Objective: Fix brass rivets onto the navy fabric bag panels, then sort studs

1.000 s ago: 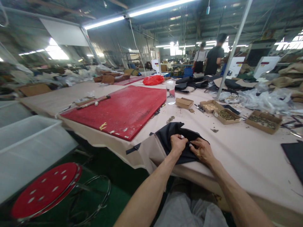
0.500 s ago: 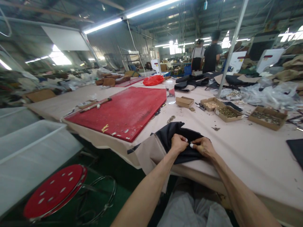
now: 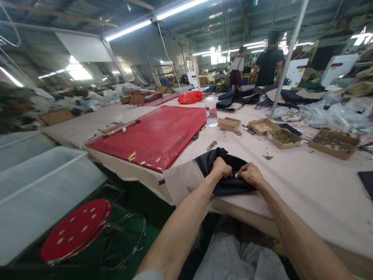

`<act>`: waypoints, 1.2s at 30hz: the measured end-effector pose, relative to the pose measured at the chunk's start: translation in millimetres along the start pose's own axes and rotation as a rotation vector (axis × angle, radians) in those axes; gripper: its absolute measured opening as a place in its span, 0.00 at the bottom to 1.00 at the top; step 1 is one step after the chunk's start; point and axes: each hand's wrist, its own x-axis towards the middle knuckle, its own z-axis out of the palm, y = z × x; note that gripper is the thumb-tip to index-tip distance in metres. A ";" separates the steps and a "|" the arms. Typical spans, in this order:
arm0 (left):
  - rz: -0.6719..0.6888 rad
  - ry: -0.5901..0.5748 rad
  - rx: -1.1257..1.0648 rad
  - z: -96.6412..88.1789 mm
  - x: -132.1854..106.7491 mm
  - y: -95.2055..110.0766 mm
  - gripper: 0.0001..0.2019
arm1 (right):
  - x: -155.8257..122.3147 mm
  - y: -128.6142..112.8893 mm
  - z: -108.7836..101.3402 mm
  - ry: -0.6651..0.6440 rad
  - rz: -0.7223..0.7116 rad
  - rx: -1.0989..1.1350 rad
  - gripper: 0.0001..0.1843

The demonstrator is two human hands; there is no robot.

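A piece of black fabric [image 3: 233, 189] with a beige part [image 3: 183, 177] lies bunched at the table's near edge. Both hands work close together in its folds. My left hand [image 3: 222, 168] is closed, its fingers curled down on the black fabric. Opposite it, my right hand [image 3: 250, 174] is closed too, thumb and fingers pinched at the cloth. White wrapping shows on a fingertip of the right hand. Anything small between the fingers is hidden.
Beyond the fabric stand cardboard boxes of small metal parts [image 3: 284, 139] and a clear plastic container [image 3: 211, 112]. A red board [image 3: 154, 136] lies to the left, with a hammer [image 3: 122, 127] on it. A red stool [image 3: 77, 229] and white bins [image 3: 52, 194] are at lower left. Two people stand far back.
My left hand has curled further down into the fabric, and its fingertips are now less visible. The black cloth has bunched up slightly. The view has shifted a little; the people behind have moved.
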 end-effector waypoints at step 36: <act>0.815 0.457 0.077 5.5 -25.1 -64.3 0.09 | 90.4 84.6 -132.5 0.211 -0.068 -0.386 0.11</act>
